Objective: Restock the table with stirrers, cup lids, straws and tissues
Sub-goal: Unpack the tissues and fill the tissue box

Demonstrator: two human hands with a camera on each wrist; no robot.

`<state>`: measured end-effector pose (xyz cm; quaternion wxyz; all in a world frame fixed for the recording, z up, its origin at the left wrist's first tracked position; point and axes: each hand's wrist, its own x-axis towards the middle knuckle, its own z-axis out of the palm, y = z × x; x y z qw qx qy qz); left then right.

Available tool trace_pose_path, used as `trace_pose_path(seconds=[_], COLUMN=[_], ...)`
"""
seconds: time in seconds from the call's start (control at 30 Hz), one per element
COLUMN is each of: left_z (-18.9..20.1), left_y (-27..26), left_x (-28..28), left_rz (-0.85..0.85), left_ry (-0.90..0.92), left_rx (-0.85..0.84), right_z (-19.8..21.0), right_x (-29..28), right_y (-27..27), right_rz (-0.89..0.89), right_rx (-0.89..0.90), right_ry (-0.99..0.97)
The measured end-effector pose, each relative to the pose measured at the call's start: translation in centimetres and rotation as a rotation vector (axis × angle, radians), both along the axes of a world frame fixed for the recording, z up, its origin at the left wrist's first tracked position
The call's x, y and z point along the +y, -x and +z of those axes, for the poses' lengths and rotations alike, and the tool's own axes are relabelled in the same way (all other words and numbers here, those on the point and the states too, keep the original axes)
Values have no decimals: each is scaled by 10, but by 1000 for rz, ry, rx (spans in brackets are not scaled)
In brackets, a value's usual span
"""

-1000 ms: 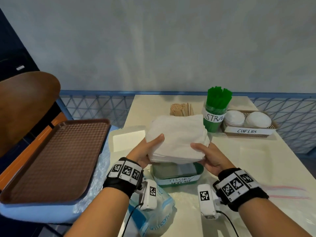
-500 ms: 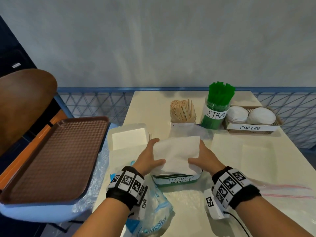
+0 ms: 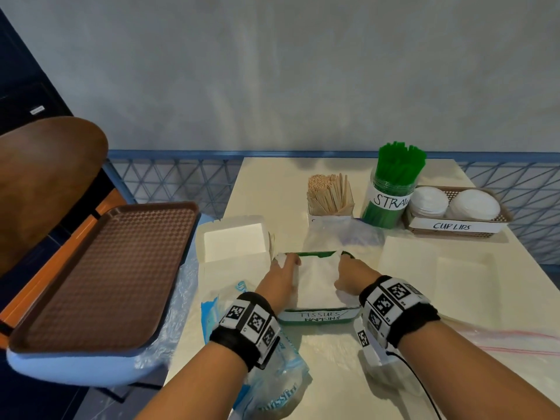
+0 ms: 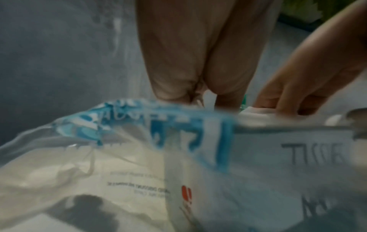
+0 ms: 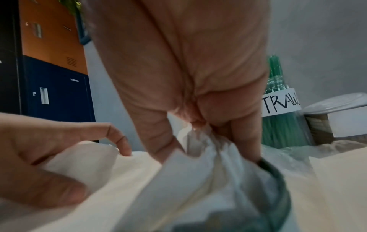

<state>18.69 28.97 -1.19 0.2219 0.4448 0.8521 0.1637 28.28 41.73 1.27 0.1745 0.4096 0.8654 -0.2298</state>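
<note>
A white stack of tissues (image 3: 318, 283) sits in the green tray (image 3: 315, 254) labelled "TISSUES NAPKINS" at the table's near middle. My left hand (image 3: 281, 277) grips the stack's left edge, fingers pointing down along its side. My right hand (image 3: 348, 275) holds the right edge. In the right wrist view the right hand (image 5: 188, 78) pinches crumpled tissue (image 5: 198, 164) against the green tray's rim (image 5: 278, 180), and the left hand (image 5: 49, 149) curls over the stack. The left wrist view shows the left hand (image 4: 194, 62) above the tray label (image 4: 298, 157).
Wooden stirrers (image 3: 330, 195), a jar of green straws (image 3: 391, 189) and a cup lids basket (image 3: 454, 207) line the far side. An open white box (image 3: 233, 241) lies left. Blue tissue packaging (image 3: 272, 383) is under my left wrist. A brown tray (image 3: 97, 274) rests off the table's left edge.
Both hands have lowered the tissue stack from above the green tray down into it, and the fingers now tuck its edges inside the rim.
</note>
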Motion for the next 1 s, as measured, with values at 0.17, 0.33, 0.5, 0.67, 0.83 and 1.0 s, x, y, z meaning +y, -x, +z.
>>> trace_pose_path(seconds=[0.17,0.33,0.5,0.67,0.83,1.0], left_z=[-2,4,26,24,17,6], left_y=[-12,-15,-29,-31,-25,-23], left_x=[8,11,10,14,14,16], left_rz=[-37,2,-11,-164,-202,-169], left_ry=[231,298,252,457,526,539], left_rx=[66,123,392,450,445,377], right_z=[-10,-16,-10,-6,-7,-12], right_x=[-7,-9,-23,-34,-30,-25], right_y=[3,4,-3,-3,-8,-9], right_rz=[-1,-47,166,281,283,350], right_rx=[23,36,259,9,-76,-121], right_ry=[-3,16,-392,-417,-573,-546])
